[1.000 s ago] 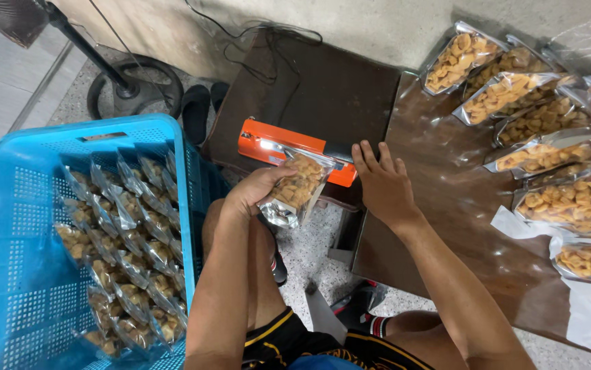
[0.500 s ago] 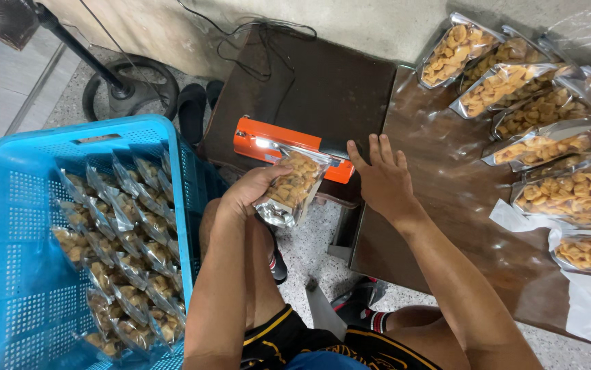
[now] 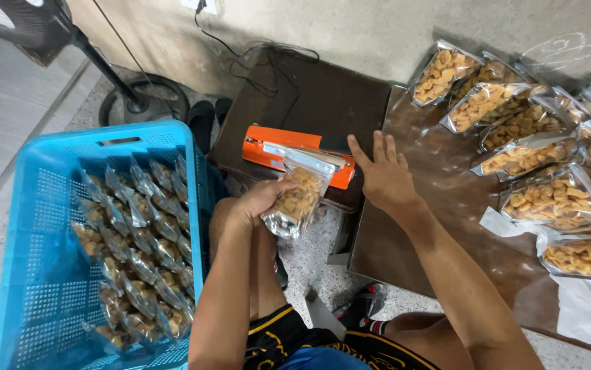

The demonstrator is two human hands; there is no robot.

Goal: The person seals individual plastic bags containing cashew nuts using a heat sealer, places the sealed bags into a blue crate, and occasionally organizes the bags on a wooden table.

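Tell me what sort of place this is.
Probably a small home or backroom snack-packing spot, worked at floor level. An orange heat sealer sits on a low brown table, a blue crate holds sealed snack pouches, and more filled pouches wait on the right.

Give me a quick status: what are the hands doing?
Left hand holds snack bag, top in orange sealer. Right hand open, flat by sealer's end. Nothing in the way.

Clear snack pouch (image 3: 297,199) with golden pieces and a silvery back, top edge lying in the orange sealer (image 3: 295,154). Left of the sealer, rows of like pouches (image 3: 138,240) standing in a blue crate (image 3: 28,274). Right of the sealer, filled pouches (image 3: 535,157) overlapping on the brown board.
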